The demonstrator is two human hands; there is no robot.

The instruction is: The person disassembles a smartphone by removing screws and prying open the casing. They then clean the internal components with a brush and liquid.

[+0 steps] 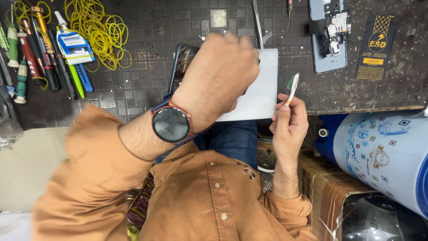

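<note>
Left hand [218,76] presses down on the dark phone [183,64] lying on the white pad [263,89], centre of the bench; its fingers are curled over, so I can't tell the grip. Right hand [289,120] pinches a small white brush [292,87] at the pad's right edge. Keep the phone pinned flat — brush lightly, bristles away from the opened phone [330,35] far right.

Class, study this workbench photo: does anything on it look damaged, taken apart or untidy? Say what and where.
A phone at the top right lies opened, its inner parts exposed. Yellow rubber bands sprawl in a loose tangle at top left. The left hand covers another phone on a white pad; the right hand holds a small brush.
</note>
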